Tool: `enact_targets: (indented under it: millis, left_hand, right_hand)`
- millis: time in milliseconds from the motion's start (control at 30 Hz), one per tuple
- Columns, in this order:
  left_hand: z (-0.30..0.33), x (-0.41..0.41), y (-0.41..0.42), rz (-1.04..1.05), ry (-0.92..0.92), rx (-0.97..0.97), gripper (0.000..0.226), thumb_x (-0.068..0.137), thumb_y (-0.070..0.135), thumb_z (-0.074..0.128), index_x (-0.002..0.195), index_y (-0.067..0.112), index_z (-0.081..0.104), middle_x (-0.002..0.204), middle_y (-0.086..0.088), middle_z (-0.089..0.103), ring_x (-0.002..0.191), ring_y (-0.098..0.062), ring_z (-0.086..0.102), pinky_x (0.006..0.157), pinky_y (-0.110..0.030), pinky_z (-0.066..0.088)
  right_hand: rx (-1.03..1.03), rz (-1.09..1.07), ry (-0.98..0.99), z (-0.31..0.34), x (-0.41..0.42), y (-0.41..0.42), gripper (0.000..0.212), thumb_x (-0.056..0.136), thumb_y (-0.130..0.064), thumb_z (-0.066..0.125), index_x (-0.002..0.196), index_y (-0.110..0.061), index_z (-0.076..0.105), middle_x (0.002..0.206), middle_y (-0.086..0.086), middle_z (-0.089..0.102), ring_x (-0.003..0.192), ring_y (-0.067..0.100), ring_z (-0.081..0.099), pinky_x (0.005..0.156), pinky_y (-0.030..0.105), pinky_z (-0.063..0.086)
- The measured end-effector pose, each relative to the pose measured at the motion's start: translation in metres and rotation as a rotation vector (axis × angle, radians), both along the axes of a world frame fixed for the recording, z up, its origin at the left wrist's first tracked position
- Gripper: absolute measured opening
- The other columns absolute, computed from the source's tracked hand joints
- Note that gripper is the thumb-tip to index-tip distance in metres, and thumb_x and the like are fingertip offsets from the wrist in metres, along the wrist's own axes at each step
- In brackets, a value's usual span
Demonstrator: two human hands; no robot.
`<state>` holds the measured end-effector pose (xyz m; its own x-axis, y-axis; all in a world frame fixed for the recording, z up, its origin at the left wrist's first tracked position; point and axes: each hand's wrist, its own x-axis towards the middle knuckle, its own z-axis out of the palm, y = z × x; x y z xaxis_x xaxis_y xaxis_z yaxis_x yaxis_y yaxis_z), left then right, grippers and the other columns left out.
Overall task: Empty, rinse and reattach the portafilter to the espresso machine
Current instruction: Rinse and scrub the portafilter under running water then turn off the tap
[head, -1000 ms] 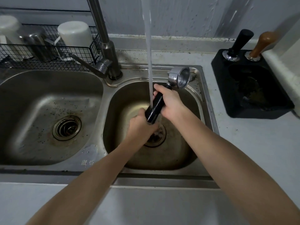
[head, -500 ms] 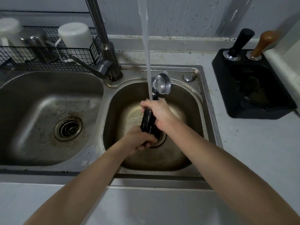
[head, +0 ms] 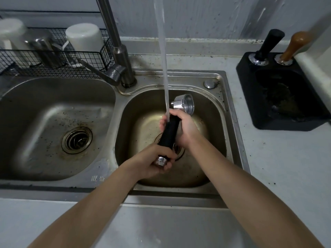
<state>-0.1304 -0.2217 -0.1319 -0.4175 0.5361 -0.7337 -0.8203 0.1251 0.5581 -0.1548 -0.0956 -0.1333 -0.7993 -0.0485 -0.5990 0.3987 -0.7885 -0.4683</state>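
The portafilter (head: pixel 169 133) has a black handle and a shiny metal basket head (head: pixel 184 104). I hold it tilted over the right sink basin (head: pixel 215 122), head pointing away from me and its mouth turned right. My left hand (head: pixel 154 161) grips the handle's silver end cap. My right hand (head: pixel 184 127) wraps the handle's upper part just below the head. A stream of water (head: pixel 163 65) falls from above and strikes the handle top beside my right fingers. The espresso machine is out of sight.
The tap (head: pixel 116 51) rises between the two basins, its lever pointing left. The left basin (head: pixel 35 113) has a drain strainer. A wire rack (head: pixel 53 58) with cups stands at the back left. A black knock box (head: pixel 279 97) with two tampers sits on the right counter.
The portafilter head swung from far right under the stream, then back right and lower into the basin. My left hand slid down to the handle's end cap.
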Motion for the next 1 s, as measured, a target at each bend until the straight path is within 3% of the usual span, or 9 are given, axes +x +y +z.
enact_targets:
  millis: [167, 267, 333, 400, 533, 633, 667, 867, 1000]
  left_hand:
    - [-0.003, -0.002, 0.001, -0.040, 0.089, -0.148, 0.014, 0.073, -0.007, 0.057, 0.080, 0.003, 0.051, 0.042, -0.003, 0.056, 0.034, -0.011, 0.050, 0.034, -0.018, 0.040]
    - [-0.006, -0.003, 0.011, -0.119, 0.508, -0.473, 0.016, 0.070, -0.002, 0.060, 0.080, 0.007, 0.052, 0.047, 0.000, 0.055, 0.038, -0.011, 0.052, 0.034, -0.018, 0.038]
    - [-0.010, -0.003, 0.015, -0.164, 0.825, -0.699, 0.027, 0.074, 0.007, 0.062, 0.100, 0.010, 0.053, 0.067, 0.004, 0.057, 0.060, -0.012, 0.057, 0.045, -0.016, 0.039]
    - [-0.011, -0.002, 0.018, -0.154, 0.918, -0.754, 0.045, 0.078, 0.014, 0.061, 0.120, 0.008, 0.045, 0.088, -0.002, 0.061, 0.082, -0.021, 0.059, 0.059, -0.020, 0.042]
    - [-0.005, -0.008, 0.022, -0.092, 0.758, -0.597, 0.031, 0.078, 0.009, 0.059, 0.107, 0.009, 0.048, 0.075, -0.004, 0.060, 0.053, -0.014, 0.058, 0.034, -0.015, 0.040]
    - [0.000, -0.014, 0.017, -0.013, 0.586, -0.416, 0.020, 0.073, -0.006, 0.059, 0.087, 0.006, 0.051, 0.051, -0.003, 0.058, 0.032, -0.009, 0.052, 0.034, -0.019, 0.043]
    - [0.001, -0.016, 0.015, 0.015, 0.498, -0.349, 0.018, 0.071, -0.008, 0.058, 0.082, 0.004, 0.053, 0.045, -0.002, 0.057, 0.031, -0.010, 0.051, 0.034, -0.019, 0.043]
    - [0.011, -0.024, 0.004, 0.017, -0.054, 0.201, 0.005, 0.071, 0.005, 0.055, 0.072, 0.008, 0.051, 0.046, -0.001, 0.052, 0.034, -0.008, 0.047, 0.033, -0.015, 0.037]
    - [0.011, -0.031, 0.020, -0.047, 0.178, -0.165, 0.007, 0.075, 0.005, 0.058, 0.070, 0.008, 0.055, 0.054, -0.004, 0.058, 0.041, -0.012, 0.055, 0.039, -0.020, 0.045]
  right_hand:
    - [0.133, 0.017, -0.077, -0.008, 0.004, -0.009, 0.031, 0.091, -0.015, 0.046, 0.061, -0.008, 0.046, 0.049, 0.002, 0.048, 0.050, 0.014, 0.045, 0.054, 0.024, 0.043]
    - [0.381, -0.003, -0.129, -0.010, -0.003, -0.018, 0.023, 0.084, -0.004, 0.058, 0.062, -0.004, 0.052, 0.043, 0.003, 0.050, 0.044, 0.016, 0.048, 0.054, 0.029, 0.047]
    - [0.545, 0.004, -0.140, -0.012, -0.008, -0.025, 0.017, 0.079, -0.003, 0.063, 0.066, -0.003, 0.052, 0.054, 0.008, 0.053, 0.052, 0.022, 0.052, 0.066, 0.039, 0.049]
    - [0.665, -0.013, -0.143, -0.012, -0.016, -0.031, 0.015, 0.076, -0.003, 0.064, 0.075, -0.002, 0.050, 0.062, 0.012, 0.053, 0.056, 0.026, 0.053, 0.067, 0.040, 0.048]
    - [0.888, 0.024, -0.154, -0.007, -0.026, -0.031, 0.031, 0.071, -0.008, 0.067, 0.098, 0.002, 0.055, 0.075, 0.015, 0.062, 0.062, 0.027, 0.062, 0.059, 0.032, 0.052]
    - [0.555, 0.017, -0.120, -0.001, -0.024, -0.025, 0.009, 0.076, -0.004, 0.062, 0.071, 0.001, 0.058, 0.045, 0.007, 0.059, 0.043, 0.021, 0.059, 0.050, 0.029, 0.049]
    - [0.406, 0.008, -0.109, 0.001, -0.023, -0.022, 0.018, 0.080, -0.004, 0.058, 0.063, -0.002, 0.054, 0.036, 0.003, 0.053, 0.034, 0.016, 0.053, 0.043, 0.024, 0.047]
    - [0.047, -0.111, -0.003, 0.013, -0.025, -0.008, 0.027, 0.087, -0.013, 0.050, 0.061, -0.008, 0.045, 0.036, 0.002, 0.047, 0.031, 0.011, 0.047, 0.038, 0.016, 0.042]
    - [0.302, -0.098, -0.066, 0.019, -0.030, -0.008, 0.018, 0.086, -0.007, 0.056, 0.069, -0.004, 0.051, 0.033, 0.001, 0.047, 0.028, 0.012, 0.045, 0.036, 0.017, 0.042]
